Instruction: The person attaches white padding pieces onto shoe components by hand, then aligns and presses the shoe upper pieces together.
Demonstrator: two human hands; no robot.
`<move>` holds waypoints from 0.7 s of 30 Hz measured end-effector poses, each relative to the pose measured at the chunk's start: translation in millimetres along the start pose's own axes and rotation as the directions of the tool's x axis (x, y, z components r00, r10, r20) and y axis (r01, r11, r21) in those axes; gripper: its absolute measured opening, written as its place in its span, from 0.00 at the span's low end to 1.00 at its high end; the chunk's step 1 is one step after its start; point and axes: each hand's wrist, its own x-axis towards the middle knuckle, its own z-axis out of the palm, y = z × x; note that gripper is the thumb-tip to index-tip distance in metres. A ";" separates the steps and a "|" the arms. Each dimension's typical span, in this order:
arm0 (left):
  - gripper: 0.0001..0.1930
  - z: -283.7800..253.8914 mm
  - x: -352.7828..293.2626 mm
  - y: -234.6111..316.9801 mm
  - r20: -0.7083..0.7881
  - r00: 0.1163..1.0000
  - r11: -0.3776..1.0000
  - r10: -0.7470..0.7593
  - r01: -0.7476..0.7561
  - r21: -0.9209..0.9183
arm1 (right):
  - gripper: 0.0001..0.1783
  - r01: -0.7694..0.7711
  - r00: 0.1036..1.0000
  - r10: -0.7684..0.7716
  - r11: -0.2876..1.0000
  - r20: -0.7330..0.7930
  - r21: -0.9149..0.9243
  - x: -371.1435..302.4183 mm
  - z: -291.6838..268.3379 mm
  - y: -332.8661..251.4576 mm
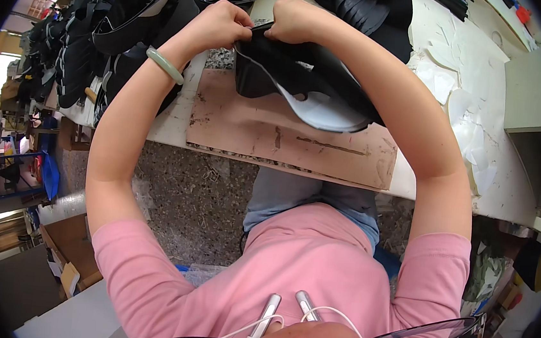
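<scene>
A black shoe upper (260, 71) with a pale lining hangs between my hands, above the board on the table. My left hand (222, 26), with a pale green bangle on its wrist, pinches the top edge with thumb and fingertips. Close beside it, my right hand (294, 22) is closed on the same edge, fingers curled in. The upper's lower curved rim shows its whitish inside toward me. My right forearm hides part of its right side.
A flat pinkish-brown board (242, 128) lies at the table's near edge. Several black uppers (82, 43) are heaped at the left. Overlapping black pieces (361, 13) lie beyond my right arm. White scraps (439, 81) and a pale cabinet (537, 96) are at the right.
</scene>
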 end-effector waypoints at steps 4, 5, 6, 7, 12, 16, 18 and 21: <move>0.16 -0.9 -10.9 6.2 0.041 0.999 0.995 -0.020 0.024 -0.101 | 0.21 0.075 0.997 -0.075 0.997 -0.024 0.005 -0.7 0.9 5.6; 0.17 0.0 -14.8 7.2 0.064 0.997 0.988 -0.042 0.051 -0.148 | 0.21 0.090 0.996 -0.090 0.996 -0.008 -0.002 -1.8 0.5 4.4; 0.17 0.6 -16.6 7.3 0.065 0.997 0.988 -0.042 0.051 -0.147 | 0.21 0.090 0.996 -0.090 0.996 -0.008 -0.001 -2.2 0.1 2.7; 0.17 1.1 -17.7 7.0 0.109 0.993 0.979 -0.045 0.066 -0.194 | 0.21 0.065 0.998 -0.065 0.998 0.018 -0.005 -1.9 -0.2 0.6; 0.18 4.6 -26.2 -0.3 0.147 0.985 0.958 -0.089 0.125 -0.259 | 0.21 0.027 0.999 -0.025 0.999 0.043 -0.038 -9.5 -6.1 -11.5; 0.18 6.8 -32.8 -1.9 0.150 0.975 0.943 -0.162 0.198 -0.266 | 0.21 -0.004 0.971 -0.027 0.991 0.236 0.133 -15.3 -10.2 -10.7; 0.18 7.8 -34.8 -0.8 0.175 0.970 0.941 -0.169 0.212 -0.264 | 0.21 -0.046 0.960 -0.018 0.974 0.278 0.224 -16.0 -7.4 -8.2; 0.18 11.6 -40.5 0.7 0.162 0.977 0.929 -0.141 0.187 -0.319 | 0.24 -0.016 0.971 -0.033 0.980 0.238 0.199 -14.4 -0.5 -7.8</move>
